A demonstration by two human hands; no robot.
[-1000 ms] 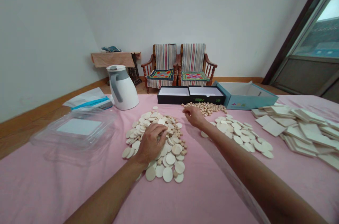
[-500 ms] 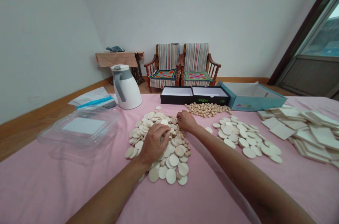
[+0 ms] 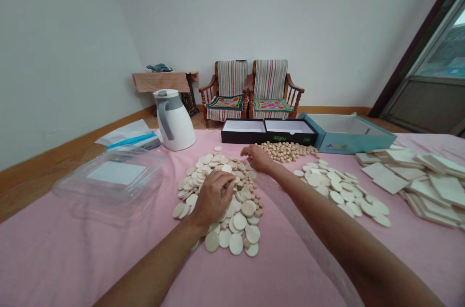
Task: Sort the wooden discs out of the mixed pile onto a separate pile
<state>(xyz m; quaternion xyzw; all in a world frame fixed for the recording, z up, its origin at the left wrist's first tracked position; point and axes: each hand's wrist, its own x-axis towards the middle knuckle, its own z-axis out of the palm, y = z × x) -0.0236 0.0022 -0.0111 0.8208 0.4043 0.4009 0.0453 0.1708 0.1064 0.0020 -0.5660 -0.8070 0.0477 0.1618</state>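
A heap of pale round wooden discs mixed with small wooden beads [image 3: 238,220] lies on the pink tablecloth [image 3: 283,263]. My left hand [image 3: 211,196] rests palm down on this heap, fingers curled together over the discs. My right hand [image 3: 257,158] is at the heap's far right edge, fingers bent and pinched low to the cloth. What either hand holds is hidden. Just beyond the right hand lies a separate pile of small wooden beads [image 3: 288,150].
A second spread of discs [image 3: 339,191] and stacked square tiles [image 3: 417,176] lie to the right. At the back stand a black box [image 3: 267,138], a blue box [image 3: 348,144] and a white jug [image 3: 175,120]. A clear plastic container [image 3: 112,178] sits left. Two chairs stand by the wall.
My right hand went from the bead pile to the mixed heap, then lifted slightly toward its far edge. My left hand stayed on the heap. The camera shifted a little.
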